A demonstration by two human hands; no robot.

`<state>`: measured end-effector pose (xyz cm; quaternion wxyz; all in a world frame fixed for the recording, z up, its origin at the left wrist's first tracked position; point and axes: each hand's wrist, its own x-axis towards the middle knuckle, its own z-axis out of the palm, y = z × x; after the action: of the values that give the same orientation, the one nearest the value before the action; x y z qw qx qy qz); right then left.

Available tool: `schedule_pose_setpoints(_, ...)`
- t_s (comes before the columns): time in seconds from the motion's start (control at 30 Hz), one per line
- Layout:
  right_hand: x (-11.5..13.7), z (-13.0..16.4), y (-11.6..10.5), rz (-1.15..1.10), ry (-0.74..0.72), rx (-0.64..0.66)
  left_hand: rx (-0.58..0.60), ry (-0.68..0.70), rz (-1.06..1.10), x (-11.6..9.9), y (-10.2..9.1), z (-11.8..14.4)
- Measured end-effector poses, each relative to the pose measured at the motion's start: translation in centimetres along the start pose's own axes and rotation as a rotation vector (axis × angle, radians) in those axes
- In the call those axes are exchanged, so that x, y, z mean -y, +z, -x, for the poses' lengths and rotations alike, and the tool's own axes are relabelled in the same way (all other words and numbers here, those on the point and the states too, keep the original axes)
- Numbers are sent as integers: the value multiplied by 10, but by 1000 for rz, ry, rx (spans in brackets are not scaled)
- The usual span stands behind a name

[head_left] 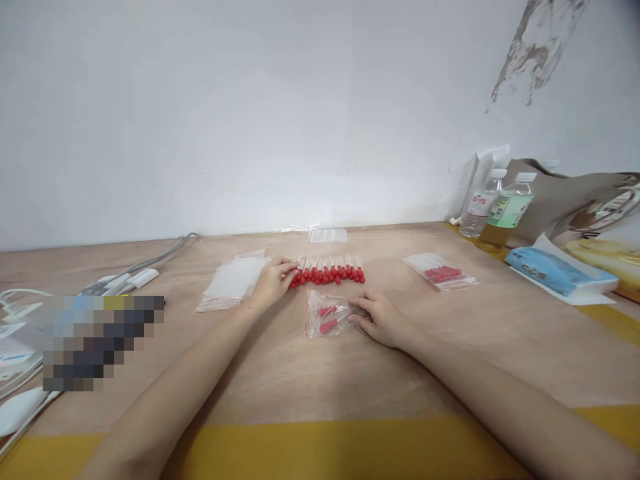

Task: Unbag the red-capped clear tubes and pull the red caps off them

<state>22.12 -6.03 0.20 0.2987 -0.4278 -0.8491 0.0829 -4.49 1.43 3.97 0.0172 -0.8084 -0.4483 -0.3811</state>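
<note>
- We are pinching one red-bulbed clear plastic dropper (pixel 297 276) with our left hand (pixel 273 283), fingers closed on it at the row's (pixel 327 272) left end.
- Our right hand (pixel 383 319) is pressing flat, fingers loosely spread, on the small clear zip bag (pixel 326 313) lying on the counter (pixel 300 373).
- We are judging this the bag-filling step; next calls for lifting that dropper clear and sliding it into the bag's mouth.

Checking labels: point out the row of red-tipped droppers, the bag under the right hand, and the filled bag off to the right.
row of red-tipped droppers (pixel 330 272), head view, red bulbs mid-row
bag under the right hand (pixel 327 315), head view, clear plastic left of fingers
filled bag (pixel 443 273), head view, red contents

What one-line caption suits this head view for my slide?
Left hand touches a row of red-bulbed droppers; right hand rests on a partly filled bag.
</note>
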Motion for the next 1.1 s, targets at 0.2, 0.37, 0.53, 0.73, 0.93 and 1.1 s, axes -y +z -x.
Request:
schedule_pose_setpoints(0.2, -1, 1, 2, -1, 0, 2, -3, -4, 16, -24, -3, 7)
schedule_pose_setpoints(0.37, -3, 1, 4, -32, -3, -12, 20, -42, 168, -44, -4, 45)
schedule_pose_setpoints(0.53, -3, 1, 4, -27, 1, -13, 247, -93, 343, -53, 8, 58)
schedule_pose_setpoints(0.73, -1, 0, 2, -13, 19, -5, 429, -101, 398, -64, 14, 48)
schedule_pose_setpoints(0.93, 0, 0, 0, -27, 28, 1, 345, -105, 409, -65, 11, 48)
schedule_pose_setpoints(1.1, 0, 0, 1, -34, 24, -6, 259, -311, 610, -37, -29, 40)
